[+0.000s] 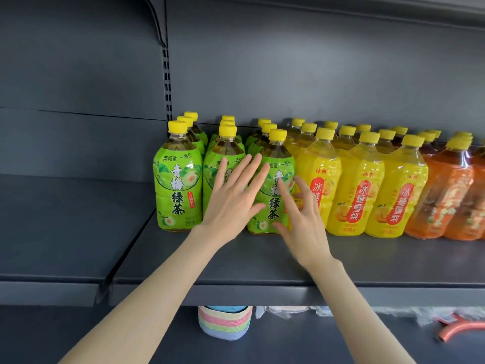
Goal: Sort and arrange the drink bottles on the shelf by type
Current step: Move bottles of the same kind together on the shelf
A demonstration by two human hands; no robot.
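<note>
on the shelf, green tea bottles stand in rows at left, the left hand spread flat before them, grip open; the right hand, also open, hovers where they meet the yellow bottles, orange bottles beyond. best nudged gently, palms low, keeping front labels flush.

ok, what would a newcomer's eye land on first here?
The colour bands on the shelf: green-label bottles left, yellow-label bottles middle, orange-label bottles right, all yellow-capped. Next, the left hand and right hand, fingers spread, in front of the front green bottles.
</note>
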